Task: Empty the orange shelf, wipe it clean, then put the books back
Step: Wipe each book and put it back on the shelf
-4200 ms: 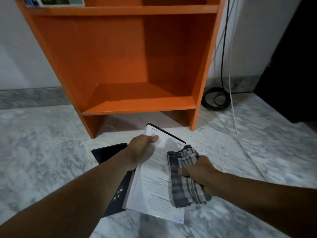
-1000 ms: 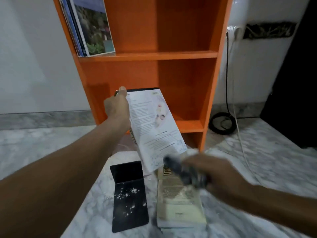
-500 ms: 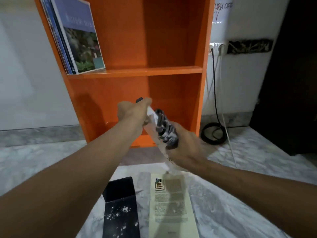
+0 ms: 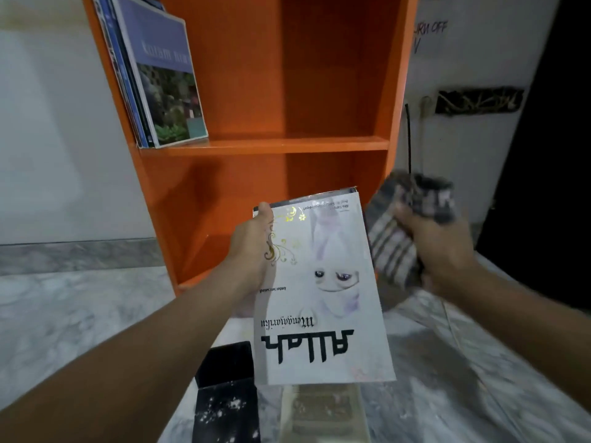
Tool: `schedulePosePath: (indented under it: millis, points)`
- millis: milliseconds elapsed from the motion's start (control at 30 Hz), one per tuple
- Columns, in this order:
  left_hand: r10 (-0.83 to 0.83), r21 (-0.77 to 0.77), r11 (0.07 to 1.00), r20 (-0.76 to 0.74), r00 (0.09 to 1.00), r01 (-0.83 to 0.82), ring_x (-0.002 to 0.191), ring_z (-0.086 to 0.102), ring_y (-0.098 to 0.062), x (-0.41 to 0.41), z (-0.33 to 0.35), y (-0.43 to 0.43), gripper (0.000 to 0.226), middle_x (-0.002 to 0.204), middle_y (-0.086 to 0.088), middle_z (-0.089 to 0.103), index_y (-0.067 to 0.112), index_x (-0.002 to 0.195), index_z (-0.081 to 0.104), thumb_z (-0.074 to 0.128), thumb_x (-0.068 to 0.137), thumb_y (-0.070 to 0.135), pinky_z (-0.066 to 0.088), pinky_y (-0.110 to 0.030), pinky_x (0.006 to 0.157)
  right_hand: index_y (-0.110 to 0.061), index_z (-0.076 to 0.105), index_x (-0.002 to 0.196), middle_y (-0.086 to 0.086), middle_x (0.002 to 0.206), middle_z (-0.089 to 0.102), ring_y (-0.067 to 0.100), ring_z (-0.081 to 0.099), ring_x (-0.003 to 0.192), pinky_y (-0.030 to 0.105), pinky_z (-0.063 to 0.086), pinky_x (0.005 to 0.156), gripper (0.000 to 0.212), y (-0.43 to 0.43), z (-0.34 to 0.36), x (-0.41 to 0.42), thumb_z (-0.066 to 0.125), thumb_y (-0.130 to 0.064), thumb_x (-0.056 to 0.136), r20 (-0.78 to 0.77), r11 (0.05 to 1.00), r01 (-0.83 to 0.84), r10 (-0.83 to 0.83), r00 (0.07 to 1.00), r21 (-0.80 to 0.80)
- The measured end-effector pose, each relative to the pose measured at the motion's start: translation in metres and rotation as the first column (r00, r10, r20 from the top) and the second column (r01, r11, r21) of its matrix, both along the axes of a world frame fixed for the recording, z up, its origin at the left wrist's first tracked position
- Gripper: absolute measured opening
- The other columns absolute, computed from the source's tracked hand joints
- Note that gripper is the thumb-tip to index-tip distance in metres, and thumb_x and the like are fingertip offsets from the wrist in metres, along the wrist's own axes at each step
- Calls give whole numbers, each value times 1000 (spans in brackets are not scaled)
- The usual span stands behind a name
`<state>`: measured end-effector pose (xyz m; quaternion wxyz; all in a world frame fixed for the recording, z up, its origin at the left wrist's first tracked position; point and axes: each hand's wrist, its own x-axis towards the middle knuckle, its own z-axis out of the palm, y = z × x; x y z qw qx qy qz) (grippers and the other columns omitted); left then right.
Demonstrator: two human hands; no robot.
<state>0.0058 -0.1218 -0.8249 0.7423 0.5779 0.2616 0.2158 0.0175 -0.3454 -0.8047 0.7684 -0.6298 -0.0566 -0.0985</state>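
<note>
1. Two hands are raised over a grey-veined marble floor [image 4: 80,314]; a white wall [image 4: 48,139] rises behind it, with a stone skirting strip along the wall's foot at about 9 o'clock.
2. At 2 o'clock a black cable [image 4: 408,135] hangs down the wall beside a wall socket [image 4: 425,105], and handwritten letters show on the wall at 1 o'clock; the far right edge is dark.
3. The orange shelf [image 4: 287,145] stands against the wall at 12 o'clock. Its upper board carries a few upright books [image 4: 160,75] leaning at the left end; the lower compartment holds none that can be seen.
4. The left hand [image 4: 252,244] has its grip clamped on the left edge of a white book [image 4: 323,298], thumb over the cover, holding it upright and upside down in front of the lower compartment. The cover bears black lettering, gold scrollwork and a pale veiled face.
5. The right hand [image 4: 438,247], at 3 o'clock, is motion-blurred, its grip closed around a grey checked cloth [image 4: 399,231] just beside the book's right edge.
6. On the floor at 6 o'clock lie a black book [image 4: 224,394] speckled with white dust and, just beside it, a cream book [image 4: 323,414].
</note>
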Motion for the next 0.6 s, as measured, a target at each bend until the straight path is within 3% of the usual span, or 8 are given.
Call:
schedulePosePath:
  millis: [133,200,267,333,400,467,533,600]
  points:
    - [38,149,988,-30,999,-33,50,39,-17,4,7,-3,53,48,0,41,14,58,43,52,96,49,33,-27,56,6,62,113,23,112,68,19,67,80,19,52,67,24,16,13,8,62,3,89,229,897,-35,151,962,-441]
    - [58,126,990,19,998,-60,63,56,-23,4,7,6,49,64,-8,58,12,65,56,55,94,51,51,-36,66,-25,60,131,3,133,59,2,61,109,8,48,85,59,13,-27,-12,67,8,83,298,831,-80,285,911,-550]
    - [140,142,979,31,990,-143,80,63,-28,-3,6,20,48,81,-12,64,8,81,65,53,93,53,54,-48,86,-48,62,122,-7,131,60,0,58,114,13,50,87,73,-6,-75,-43,72,7,76,175,766,-273,446,878,-582]
    - [224,218,950,11,974,-222,73,59,-25,-10,5,35,48,75,-4,59,9,87,64,47,98,53,52,-37,74,-37,72,113,-2,119,69,13,65,105,24,52,84,54,-25,-102,-68,70,-3,71,102,633,-343,558,824,-694]
    - [229,299,927,32,973,-228,59,47,-16,-16,5,42,44,68,1,50,16,74,55,43,101,49,37,-28,56,-21,78,99,8,94,74,26,66,84,40,49,78,28,-36,-103,-56,69,-12,74,119,627,-249,484,867,-738]
    - [177,340,925,9,984,-170,61,49,-19,-18,1,41,43,69,-2,53,18,72,55,46,101,48,36,-28,57,-29,72,98,-11,76,68,7,63,68,30,50,65,30,-32,-69,-28,65,-3,85,278,739,-64,330,902,-671]
    - [111,318,943,-4,994,-104,69,60,-24,-17,-6,35,44,70,-4,62,14,76,63,49,98,51,44,-33,66,-34,62,109,-24,82,61,-4,59,71,15,46,58,42,-5,-12,1,59,2,87,444,725,169,206,872,-668]
    - [38,292,956,15,999,-40,68,60,-27,-14,-7,23,45,65,-1,64,16,72,65,51,97,51,46,-38,67,-23,62,121,-9,99,67,6,62,90,21,50,72,51,28,20,21,57,7,80,584,729,270,215,782,-629]
